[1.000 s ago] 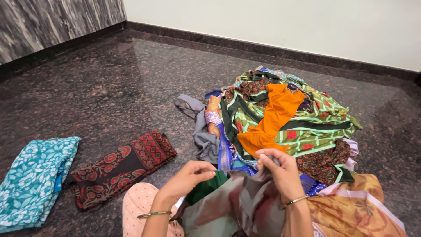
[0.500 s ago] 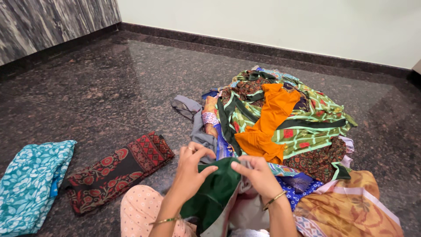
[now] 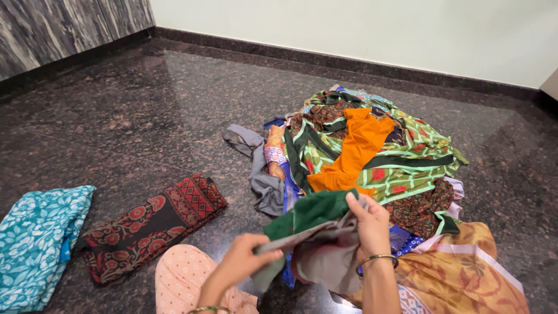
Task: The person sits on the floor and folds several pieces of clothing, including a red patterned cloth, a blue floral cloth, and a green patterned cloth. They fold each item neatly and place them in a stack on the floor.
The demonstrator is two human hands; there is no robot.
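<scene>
My left hand [image 3: 241, 261] and my right hand [image 3: 369, 218] both grip a dark green garment with a grey-brown lining [image 3: 317, 232], stretched between them just above my lap. The left hand pinches its lower left edge; the right hand holds its upper right part. Right behind it lies a heap of crumpled clothes [image 3: 372, 151], with an orange piece [image 3: 354, 151] on top and green patterned fabric [image 3: 418, 154] around it. A thin bangle sits on each wrist.
On the dark granite floor at my left lie a folded red-and-black patterned cloth [image 3: 151, 224] and a folded turquoise floral cloth [image 3: 35, 244]. A yellow-orange sari [image 3: 465, 273] lies at the right. My knee in pink dotted fabric [image 3: 183, 273] is in front. Walls close off the back and the left.
Both hands have pulled the green garment up off the heap and spread it apart. The left hand moved down and left, the right hand up and right.
</scene>
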